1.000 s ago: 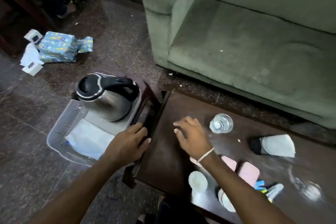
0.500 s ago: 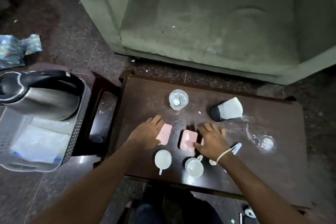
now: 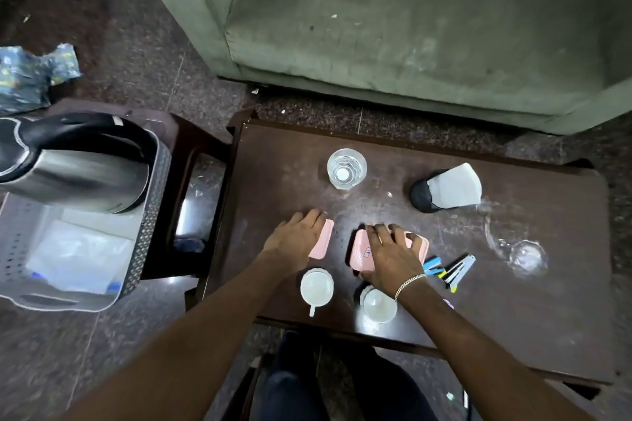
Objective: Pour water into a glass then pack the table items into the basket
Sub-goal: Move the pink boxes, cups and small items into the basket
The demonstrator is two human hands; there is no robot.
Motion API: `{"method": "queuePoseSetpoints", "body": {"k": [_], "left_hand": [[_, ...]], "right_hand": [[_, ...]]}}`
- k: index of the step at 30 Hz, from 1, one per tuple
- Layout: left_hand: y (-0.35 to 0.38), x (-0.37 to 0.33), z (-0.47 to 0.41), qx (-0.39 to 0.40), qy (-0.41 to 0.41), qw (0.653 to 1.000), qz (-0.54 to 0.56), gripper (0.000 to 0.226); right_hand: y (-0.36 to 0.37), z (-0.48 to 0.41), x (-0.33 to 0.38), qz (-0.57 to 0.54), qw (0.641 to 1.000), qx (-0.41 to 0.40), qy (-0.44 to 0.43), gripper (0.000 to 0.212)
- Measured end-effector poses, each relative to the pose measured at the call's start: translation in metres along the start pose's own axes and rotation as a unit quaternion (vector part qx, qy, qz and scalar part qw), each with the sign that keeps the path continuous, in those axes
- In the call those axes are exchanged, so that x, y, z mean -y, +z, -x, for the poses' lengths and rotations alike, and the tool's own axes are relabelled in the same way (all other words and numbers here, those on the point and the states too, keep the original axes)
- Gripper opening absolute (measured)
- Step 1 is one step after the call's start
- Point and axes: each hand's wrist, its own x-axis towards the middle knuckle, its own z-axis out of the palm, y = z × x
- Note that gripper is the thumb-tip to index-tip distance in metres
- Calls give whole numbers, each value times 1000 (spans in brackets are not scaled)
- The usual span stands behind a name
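Moved: our hands have settled flat onto the pink items, frame centre.
Left hand (image 3: 297,240): spread on pink lid (image 3: 323,240).
Right hand (image 3: 390,255): spread on pink box (image 3: 361,249).
Handling: we judge them light, stiff; grip edges.

Glass (image 3: 346,168) upright, water inside, far-centre on table (image 3: 513,301). 2 pink flat containers (image 3: 359,249) mid-table, 2 white cups (image 3: 316,286) nearer. Grey perforated basket (image 3: 150,215) left of table, steel kettle (image 3: 75,164) inside.
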Motion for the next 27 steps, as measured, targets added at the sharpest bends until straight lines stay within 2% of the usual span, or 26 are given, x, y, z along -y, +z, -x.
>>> {"method": "queuePoseSetpoints", "body": {"k": [5,11,19,25,27], "left_hand": [[7,3,-2,-18,4,999,31,95],[5,29,19,-50,-4,994,94,96],[-21,109,103,-153,-48,985,67,89],[-42,166,182,-200,-86,971,100,88],[-43,186,211,-189,-113,969,111,90]], "right_hand": [[6,-5,3,18,1000,-19,-6,103],[-22,-5,27,-18,998,-59,-13,102],[-102,-14,128,-23,992,-102,-69,105],[-143,-15,212,-29,981,-143,-128,105],[-149,-12,245,-34,975,-153,-155,105]]}}
